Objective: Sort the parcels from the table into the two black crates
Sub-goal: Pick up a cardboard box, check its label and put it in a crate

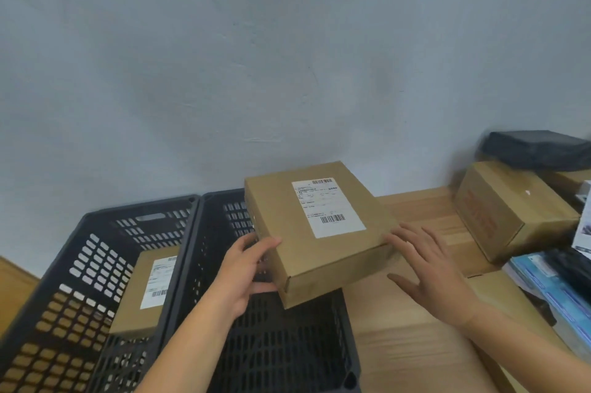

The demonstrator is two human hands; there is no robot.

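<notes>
Now left hand [243, 277] grips labelled cardboard box [319, 232] at its near-left corner, over right black crate [287, 348]; right hand [431, 271] flat, fingers spread, fingertips at box's right edge; second labelled box [137, 306] in left black crate [92, 261]

left crate [96, 264]: parcel [144, 290] inside | right crate [287, 344]: box [319, 226] above

The right crate [281, 348] lies open at six o'clock under the held box [319, 232]. At nine o'clock a parcel [144, 296] blocks the left crate [80, 264]. Stacked parcels [511, 216] crowd the bench [399, 344] at three o'clock.
</notes>
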